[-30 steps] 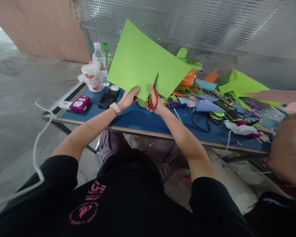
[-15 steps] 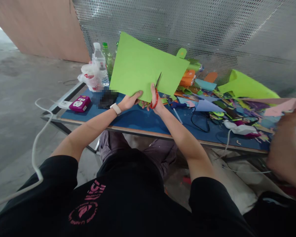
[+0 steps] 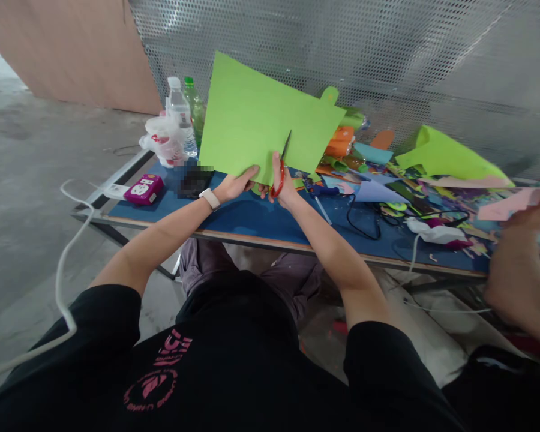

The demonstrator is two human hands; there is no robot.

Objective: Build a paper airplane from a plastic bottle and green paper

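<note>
A large green sheet (image 3: 256, 114) is held up, tilted, over the blue table. My left hand (image 3: 237, 185) grips its lower edge, thumb on the front and the other fingers behind. My right hand (image 3: 282, 186) is closed round the red handles of the scissors (image 3: 287, 146), at the sheet's lower edge right of my left hand. One dark blade points up across the front of the sheet; the other blade is hidden.
Bottles (image 3: 180, 114), a plastic-wrapped cup (image 3: 164, 141) and a purple power socket (image 3: 144, 189) stand at left. Coloured paper scraps, a blue glue gun (image 3: 321, 189) and cables lie at right. Another person's arm (image 3: 519, 264) reaches in there.
The green sheet tilts slightly more upright at its upper left. My right hand and the scissors have shifted slightly left. The view has shifted a little.
</note>
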